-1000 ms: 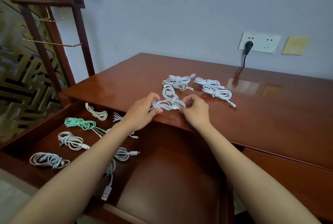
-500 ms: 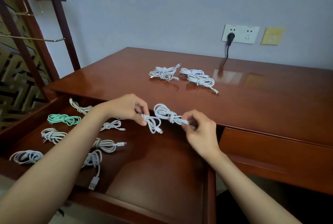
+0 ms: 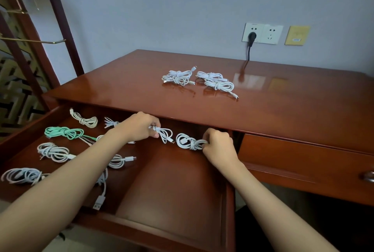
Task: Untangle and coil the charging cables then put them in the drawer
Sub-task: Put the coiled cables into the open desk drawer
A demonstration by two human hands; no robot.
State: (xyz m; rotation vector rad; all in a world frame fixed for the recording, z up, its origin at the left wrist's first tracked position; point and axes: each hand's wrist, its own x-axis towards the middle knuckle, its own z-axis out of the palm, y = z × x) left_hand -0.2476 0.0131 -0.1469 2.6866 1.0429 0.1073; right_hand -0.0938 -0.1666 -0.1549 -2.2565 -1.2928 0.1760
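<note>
The open drawer [image 3: 229, 191] lies nearest me, with tied bundles [image 3: 53, 151] along its left side, a green cable [image 3: 64, 132] among them. Over the drawer's back edge my left hand [image 3: 139, 128] pinches a small white coil [image 3: 165, 133] at its wrapped waist. My right hand [image 3: 219, 146] is curled round one end of a second white coil [image 3: 189, 142]. I judge both coils light, soft and springy. The wrapped middle is the safest hold, since loose loops could slip open. Beyond, toward the far edge of the desk top [image 3: 283, 114], more white bundles [image 3: 218, 83] wait.

Mint-green cable [image 3: 64, 132], glossy reddish-brown desk [image 3: 125, 81]
</note>
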